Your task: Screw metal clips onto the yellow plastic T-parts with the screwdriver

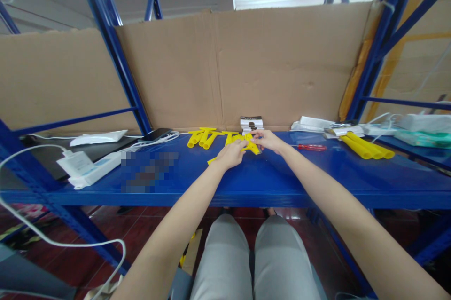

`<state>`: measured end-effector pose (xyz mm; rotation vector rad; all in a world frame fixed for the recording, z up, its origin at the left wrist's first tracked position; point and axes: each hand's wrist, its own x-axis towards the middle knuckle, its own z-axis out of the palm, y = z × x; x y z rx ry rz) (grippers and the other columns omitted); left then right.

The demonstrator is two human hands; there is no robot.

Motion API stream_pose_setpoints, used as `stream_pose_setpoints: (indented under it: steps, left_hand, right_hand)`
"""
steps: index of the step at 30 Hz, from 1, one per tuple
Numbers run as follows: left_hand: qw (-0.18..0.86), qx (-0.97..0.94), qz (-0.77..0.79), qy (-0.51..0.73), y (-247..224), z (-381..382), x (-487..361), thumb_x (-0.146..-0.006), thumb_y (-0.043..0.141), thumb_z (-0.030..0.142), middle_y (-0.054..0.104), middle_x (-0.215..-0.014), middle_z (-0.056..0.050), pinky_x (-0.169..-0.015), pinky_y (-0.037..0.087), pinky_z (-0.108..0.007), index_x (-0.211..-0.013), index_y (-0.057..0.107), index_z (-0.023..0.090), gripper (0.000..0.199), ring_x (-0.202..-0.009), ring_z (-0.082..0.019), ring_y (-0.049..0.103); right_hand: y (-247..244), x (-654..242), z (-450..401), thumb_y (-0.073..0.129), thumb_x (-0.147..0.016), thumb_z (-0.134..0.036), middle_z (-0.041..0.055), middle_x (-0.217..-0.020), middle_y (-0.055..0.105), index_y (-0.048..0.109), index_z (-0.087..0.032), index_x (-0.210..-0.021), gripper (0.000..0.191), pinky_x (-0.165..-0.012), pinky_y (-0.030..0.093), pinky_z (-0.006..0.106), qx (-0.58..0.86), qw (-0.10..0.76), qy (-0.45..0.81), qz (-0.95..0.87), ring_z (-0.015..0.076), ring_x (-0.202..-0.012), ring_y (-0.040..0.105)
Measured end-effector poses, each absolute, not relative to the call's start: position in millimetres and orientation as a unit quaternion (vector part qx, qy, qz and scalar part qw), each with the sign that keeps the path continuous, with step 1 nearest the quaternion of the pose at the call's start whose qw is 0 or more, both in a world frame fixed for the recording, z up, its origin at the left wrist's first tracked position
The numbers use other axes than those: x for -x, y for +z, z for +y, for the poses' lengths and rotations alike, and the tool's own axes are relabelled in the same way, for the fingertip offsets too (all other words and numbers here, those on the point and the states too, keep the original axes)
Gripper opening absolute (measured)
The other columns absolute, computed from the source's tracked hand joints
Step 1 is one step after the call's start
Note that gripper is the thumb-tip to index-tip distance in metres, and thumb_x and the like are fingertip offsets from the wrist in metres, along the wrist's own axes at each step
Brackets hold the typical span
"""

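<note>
My left hand (231, 154) is closed around a yellow T-shaped plastic piece (252, 147); one yellow end pokes out at the wrist side of that hand. Fingertips of my right hand (268, 141) are pinched together at the head of this piece, and whatever lies between them is too small to make out. Just behind the hands, more yellow T-shaped pieces (230, 137) lie partly hidden. To the left a group of similar yellow T-shaped handles (203, 137) rests on the blue shelf (278, 180). A small stack of white and black printed packs (251, 123) stands behind my hands.
A red-handled screwdriver (312, 147) lies right of my right hand. Farther right are yellow tubes (366, 146) and white packets (313, 123). At left sit a white power strip (100, 169), cables and a dark phone (157, 134). A cardboard panel (282, 65) closes the back.
</note>
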<state>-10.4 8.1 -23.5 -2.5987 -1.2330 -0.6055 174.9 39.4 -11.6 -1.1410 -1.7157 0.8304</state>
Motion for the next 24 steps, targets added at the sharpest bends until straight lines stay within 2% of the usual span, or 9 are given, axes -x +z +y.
stream_pose_setpoints:
  steps: [7,13,19,24]
  left_hand:
    - [0.09,0.882,-0.406,-0.221,-24.9,10.6,11.3,-0.089,0.048,0.018,0.063,-0.122,-0.009,-0.1,0.045,-0.038,-0.123,0.056,0.019,0.035,-0.115,-0.022,0.058]
    - [0.088,0.883,-0.399,-0.23,-26.5,11.5,11.5,-0.089,0.048,0.018,0.064,-0.121,-0.008,-0.102,0.044,-0.039,-0.123,0.056,0.02,0.035,-0.114,-0.022,0.058]
    - [0.076,0.887,-0.389,-0.236,-27.2,13.1,12.5,-0.089,0.048,0.017,0.061,-0.129,-0.008,-0.102,0.044,-0.039,-0.131,0.052,0.023,0.042,-0.119,-0.021,0.056]
    - [0.076,0.884,-0.404,-0.223,-24.9,11.1,11.5,-0.089,0.048,0.017,0.062,-0.128,-0.008,-0.103,0.043,-0.039,-0.129,0.055,0.023,0.041,-0.12,-0.022,0.055]
  right_hand:
    - [-9.6,-176.1,34.5,0.065,-0.08,-0.011,0.0047,-0.092,0.065,0.064,-0.018,-0.118,0.038,-0.046,0.044,0.016,0.458,0.435,0.37,-0.682,0.0066,-0.059,0.055]
    - [-11.7,-175.6,37.8,0.067,-0.078,-0.01,0.0031,-0.085,0.064,0.064,-0.016,-0.117,0.039,-0.047,0.044,0.017,0.452,0.435,0.367,-0.687,0.0066,-0.058,0.054]
    - [-11.4,-173.6,37.9,0.065,-0.076,-0.006,-0.001,-0.076,0.059,0.065,-0.014,-0.11,0.035,-0.049,0.044,0.017,0.447,0.442,0.369,-0.684,0.006,-0.056,0.051]
    - [-9.8,-171.1,35.6,0.063,-0.075,-0.003,-0.0017,-0.077,0.058,0.064,-0.014,-0.109,0.036,-0.049,0.042,0.016,0.45,0.444,0.376,-0.678,0.0053,-0.057,0.05]
